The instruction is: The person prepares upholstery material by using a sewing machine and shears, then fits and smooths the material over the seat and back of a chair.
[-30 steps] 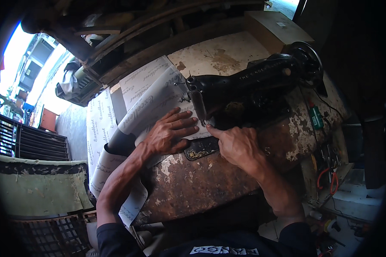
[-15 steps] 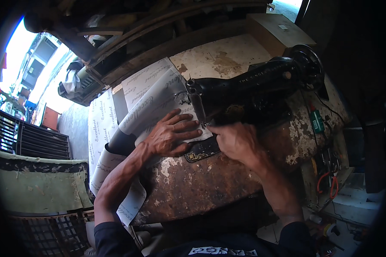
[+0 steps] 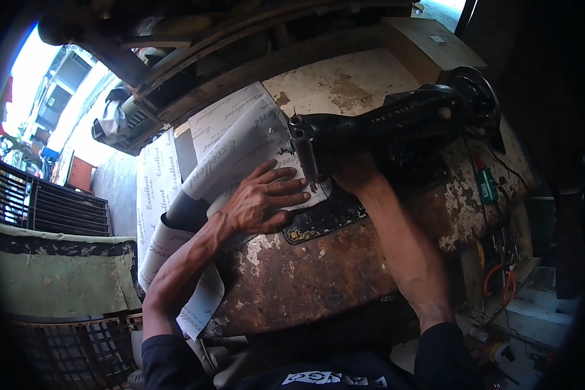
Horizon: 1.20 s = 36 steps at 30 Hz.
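Head view looks down on a black sewing machine [image 3: 396, 127] standing on a worn, rust-stained surface [image 3: 318, 279]. Left hand [image 3: 263, 203] lies flat, palm down, fingers spread and stretched toward the needle end of the machine; it grips nothing and only presses on the white printed sheet [image 3: 234, 156]. Its forearm runs back down and to the left, over the sheet's hanging edge, to a dark sleeve at the lower rim. Right forearm [image 3: 403, 253] rises from the lower right in a straight line and passes under the machine's arm; the right hand [image 3: 354, 174] is mostly hidden in shadow behind the machine head, so whether it is curled or spread cannot be told, nor whether it has hold of anything.

White printed sheet lies under the left hand and reaches up to the presser foot, then spills off the surface's left edge in loose folds. An ornate dark plate [image 3: 318, 221] sits set into the surface just beside the left hand. A handwheel [image 3: 478, 97] shows at the machine's right end.

A cardboard box [image 3: 429, 39] stands behind the machine. Dark crates [image 3: 39, 208] and a bright street fill the left.
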Each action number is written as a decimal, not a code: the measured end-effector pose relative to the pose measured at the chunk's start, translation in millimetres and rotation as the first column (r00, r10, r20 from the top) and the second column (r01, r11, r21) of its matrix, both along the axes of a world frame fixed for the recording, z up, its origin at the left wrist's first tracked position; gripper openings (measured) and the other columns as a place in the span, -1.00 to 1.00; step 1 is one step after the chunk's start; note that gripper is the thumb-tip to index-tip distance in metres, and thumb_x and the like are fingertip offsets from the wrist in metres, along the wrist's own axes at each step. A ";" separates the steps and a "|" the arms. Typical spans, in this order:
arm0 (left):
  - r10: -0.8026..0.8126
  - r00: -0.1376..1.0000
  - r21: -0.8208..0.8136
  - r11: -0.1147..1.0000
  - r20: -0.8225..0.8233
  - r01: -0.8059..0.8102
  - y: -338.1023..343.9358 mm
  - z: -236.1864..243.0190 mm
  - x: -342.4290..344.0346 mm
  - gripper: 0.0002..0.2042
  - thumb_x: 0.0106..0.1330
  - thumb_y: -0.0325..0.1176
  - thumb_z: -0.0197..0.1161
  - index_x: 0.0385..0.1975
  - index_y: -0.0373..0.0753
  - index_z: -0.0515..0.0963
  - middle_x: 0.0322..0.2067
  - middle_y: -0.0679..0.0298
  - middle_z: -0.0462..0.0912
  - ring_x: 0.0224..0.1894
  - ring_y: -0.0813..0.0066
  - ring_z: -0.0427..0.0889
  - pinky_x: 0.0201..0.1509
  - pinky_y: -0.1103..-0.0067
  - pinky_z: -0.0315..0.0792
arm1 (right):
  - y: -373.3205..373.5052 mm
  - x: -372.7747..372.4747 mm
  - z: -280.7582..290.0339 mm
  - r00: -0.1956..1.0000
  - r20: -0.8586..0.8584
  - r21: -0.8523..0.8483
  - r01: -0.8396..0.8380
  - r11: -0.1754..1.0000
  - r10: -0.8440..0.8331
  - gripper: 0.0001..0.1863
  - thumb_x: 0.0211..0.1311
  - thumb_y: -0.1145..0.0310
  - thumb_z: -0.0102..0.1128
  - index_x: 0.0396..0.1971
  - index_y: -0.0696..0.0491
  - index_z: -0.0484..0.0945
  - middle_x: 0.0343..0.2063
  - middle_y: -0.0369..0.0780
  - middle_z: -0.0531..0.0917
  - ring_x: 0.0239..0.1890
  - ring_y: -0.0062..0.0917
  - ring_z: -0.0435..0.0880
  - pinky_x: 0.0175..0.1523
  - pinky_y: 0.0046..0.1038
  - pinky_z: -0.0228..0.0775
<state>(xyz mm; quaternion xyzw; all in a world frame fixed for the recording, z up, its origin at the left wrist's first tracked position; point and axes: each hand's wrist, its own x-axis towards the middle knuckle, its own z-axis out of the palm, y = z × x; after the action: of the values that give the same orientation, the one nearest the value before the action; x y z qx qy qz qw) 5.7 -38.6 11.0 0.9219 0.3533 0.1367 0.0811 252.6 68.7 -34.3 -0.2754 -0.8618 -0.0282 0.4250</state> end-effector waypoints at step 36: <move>0.394 0.916 -0.212 0.904 0.075 -0.371 -70.3 0.6 16.6 -0.37 0.19 -0.39 0.19 0.36 0.06 0.50 0.42 0.26 0.43 0.53 0.08 0.23 0.64 -0.01 -0.09 | -48.4 55.1 59.5 0.981 -0.174 -0.902 -0.123 0.414 -0.088 -0.70 0.48 0.36 0.14 0.06 0.15 0.68 -0.19 -0.17 0.72 -0.22 -0.52 0.68 -0.10 -0.44 0.51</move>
<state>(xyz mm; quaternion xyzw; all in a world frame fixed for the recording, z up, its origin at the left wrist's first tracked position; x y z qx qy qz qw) 22.3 -108.8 11.6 0.8127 0.5337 0.1685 0.1622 307.7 20.3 25.2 -0.4538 -0.6966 0.4740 0.2902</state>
